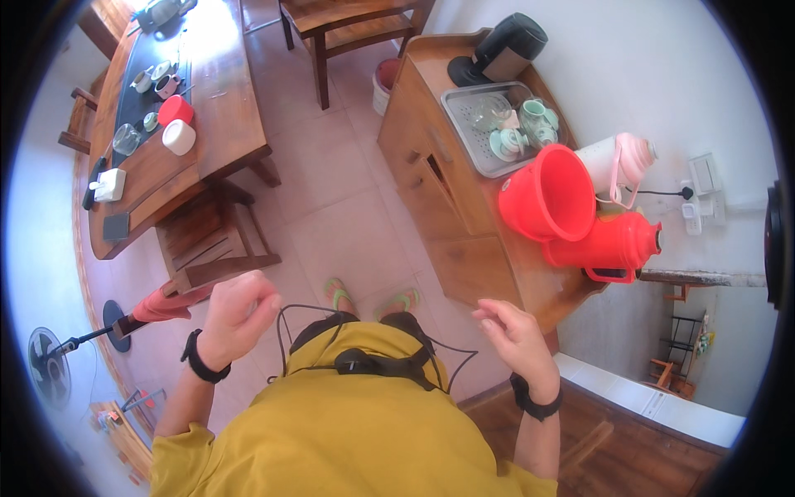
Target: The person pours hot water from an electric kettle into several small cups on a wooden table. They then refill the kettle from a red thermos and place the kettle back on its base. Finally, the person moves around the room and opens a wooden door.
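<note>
My left hand (241,317) is raised at the lower left with its fingers curled in; whether anything is inside cannot be told. At the lower right my right hand (517,343) is held up, fingers loosely bent and apart, with nothing in it. It is nearest to the wooden cabinet (475,267), which bears a red plastic bucket (546,196), a red thermos flask (605,245), a pink and white thermos flask (612,163), a black and grey appliance (506,50) and a grey tray (466,105) of glass and pale green teaware. Black cables (282,335) hang about my waist.
A wooden tea table (233,112) with cups, a red container (176,110) and a tissue box (110,184) stands at the upper left. A wooden chair (211,233) with a red cloth (164,303) is beside it. A standing fan (49,366) is far left, a waste bin (381,93) beyond the cabinet.
</note>
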A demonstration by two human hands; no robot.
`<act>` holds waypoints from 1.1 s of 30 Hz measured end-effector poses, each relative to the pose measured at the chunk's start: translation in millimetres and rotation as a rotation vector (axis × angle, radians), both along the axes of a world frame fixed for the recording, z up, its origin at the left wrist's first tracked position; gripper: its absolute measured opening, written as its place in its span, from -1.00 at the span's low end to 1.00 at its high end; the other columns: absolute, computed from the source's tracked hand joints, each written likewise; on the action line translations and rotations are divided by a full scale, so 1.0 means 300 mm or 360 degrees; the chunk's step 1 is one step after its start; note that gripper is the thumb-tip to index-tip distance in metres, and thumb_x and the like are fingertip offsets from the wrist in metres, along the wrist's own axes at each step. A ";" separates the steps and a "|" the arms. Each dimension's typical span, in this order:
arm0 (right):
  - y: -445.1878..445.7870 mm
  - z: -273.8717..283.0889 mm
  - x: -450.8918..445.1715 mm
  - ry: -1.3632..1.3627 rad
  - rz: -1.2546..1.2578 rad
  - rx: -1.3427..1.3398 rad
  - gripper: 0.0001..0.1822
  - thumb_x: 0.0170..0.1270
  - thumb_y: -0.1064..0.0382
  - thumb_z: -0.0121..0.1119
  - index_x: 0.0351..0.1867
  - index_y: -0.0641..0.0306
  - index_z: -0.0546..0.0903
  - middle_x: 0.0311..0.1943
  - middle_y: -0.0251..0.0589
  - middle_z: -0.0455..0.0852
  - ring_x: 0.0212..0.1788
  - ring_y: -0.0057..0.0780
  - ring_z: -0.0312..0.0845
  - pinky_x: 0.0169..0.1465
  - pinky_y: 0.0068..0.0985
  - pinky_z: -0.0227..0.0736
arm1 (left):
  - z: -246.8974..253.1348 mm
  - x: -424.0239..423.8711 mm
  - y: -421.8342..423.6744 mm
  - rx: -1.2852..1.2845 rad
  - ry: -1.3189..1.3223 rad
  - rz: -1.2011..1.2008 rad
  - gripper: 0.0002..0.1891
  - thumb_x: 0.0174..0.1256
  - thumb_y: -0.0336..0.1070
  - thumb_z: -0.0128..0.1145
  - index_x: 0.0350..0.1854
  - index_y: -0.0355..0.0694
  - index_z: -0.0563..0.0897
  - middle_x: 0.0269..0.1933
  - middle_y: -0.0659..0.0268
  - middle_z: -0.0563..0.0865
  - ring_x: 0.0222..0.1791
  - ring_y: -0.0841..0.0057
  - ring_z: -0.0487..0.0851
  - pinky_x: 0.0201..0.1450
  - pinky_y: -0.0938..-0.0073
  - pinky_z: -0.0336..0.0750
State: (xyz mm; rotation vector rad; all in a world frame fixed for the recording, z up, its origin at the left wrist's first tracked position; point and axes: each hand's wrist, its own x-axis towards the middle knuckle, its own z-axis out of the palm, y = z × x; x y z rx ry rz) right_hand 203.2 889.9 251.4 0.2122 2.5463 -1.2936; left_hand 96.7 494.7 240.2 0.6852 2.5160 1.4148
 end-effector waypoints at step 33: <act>-0.124 0.010 0.003 0.0026 0.0110 0.0321 -0.72 0.35 0.43 0.16 0.07 0.43 0.59 -0.15 -0.04 0.75 -0.12 -0.20 0.71 -0.04 -0.44 0.56 | 0.460 0.013 0.144 0.2056 -0.0894 -0.1456 -0.71 0.41 -0.48 0.16 0.02 -0.65 0.63 -0.33 0.04 0.78 -0.65 0.39 0.60 -0.59 0.38 0.40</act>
